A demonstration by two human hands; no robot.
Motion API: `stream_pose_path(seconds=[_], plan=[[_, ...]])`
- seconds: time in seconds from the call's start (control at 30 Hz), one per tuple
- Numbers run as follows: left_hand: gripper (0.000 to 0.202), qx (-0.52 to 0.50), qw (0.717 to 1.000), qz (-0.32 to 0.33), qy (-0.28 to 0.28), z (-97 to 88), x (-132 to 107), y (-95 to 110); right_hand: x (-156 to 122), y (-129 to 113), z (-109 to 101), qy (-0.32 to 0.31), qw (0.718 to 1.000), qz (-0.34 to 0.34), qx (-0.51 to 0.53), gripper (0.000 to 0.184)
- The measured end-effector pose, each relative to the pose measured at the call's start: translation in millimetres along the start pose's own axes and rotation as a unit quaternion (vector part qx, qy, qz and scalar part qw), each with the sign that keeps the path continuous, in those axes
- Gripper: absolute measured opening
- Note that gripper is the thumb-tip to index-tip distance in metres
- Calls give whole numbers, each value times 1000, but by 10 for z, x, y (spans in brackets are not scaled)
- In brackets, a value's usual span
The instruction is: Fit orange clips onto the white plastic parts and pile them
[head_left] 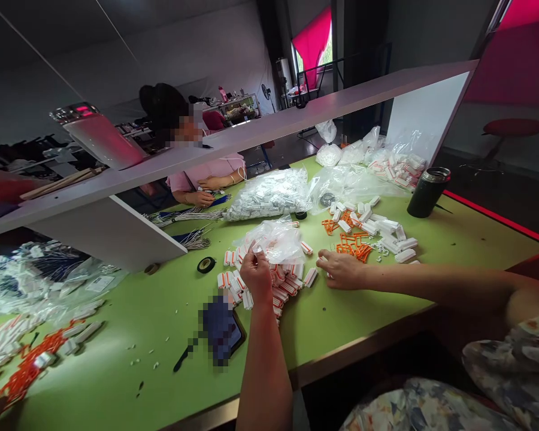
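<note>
My left hand (256, 275) is closed in a pinch on the edge of a clear plastic bag (273, 240) that lies over a pile of small white connectors with orange inserts (285, 284). My right hand (341, 269) rests on the green table (161, 323) just right of that pile, fingers curled around something I cannot make out. Beyond it lie loose orange clips (353, 245) and plain white connector housings (388, 233).
A black insulated cup (427, 191) stands at the right. Bags of white parts (272, 194) fill the table's far side under a white shelf (260, 134). A tape roll (205, 264) and a blurred dark phone (222, 328) lie nearby. Another person in pink (206, 179) works opposite.
</note>
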State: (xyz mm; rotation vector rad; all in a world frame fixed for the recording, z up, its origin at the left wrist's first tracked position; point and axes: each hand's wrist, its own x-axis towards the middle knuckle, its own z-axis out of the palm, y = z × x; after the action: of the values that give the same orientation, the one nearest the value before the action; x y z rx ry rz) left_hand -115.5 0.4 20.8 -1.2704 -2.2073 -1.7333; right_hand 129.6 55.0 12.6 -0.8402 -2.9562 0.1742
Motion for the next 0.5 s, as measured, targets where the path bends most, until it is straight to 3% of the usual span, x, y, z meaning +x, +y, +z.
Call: stream_pose_path(seconds=[0.13, 0.3, 0.5], plan=[[31, -6, 1000, -4, -2, 2, -10, 28, 5, -61, -2, -14, 999, -4, -41, 34], [33, -11, 1000, -18, -9, -8, -20, 74, 62, 11, -41, -6, 1000, 15, -15, 27], [38, -17, 999, -32, -9, -23, -35, 114, 93, -37, -56, -30, 998, 22, -44, 30]])
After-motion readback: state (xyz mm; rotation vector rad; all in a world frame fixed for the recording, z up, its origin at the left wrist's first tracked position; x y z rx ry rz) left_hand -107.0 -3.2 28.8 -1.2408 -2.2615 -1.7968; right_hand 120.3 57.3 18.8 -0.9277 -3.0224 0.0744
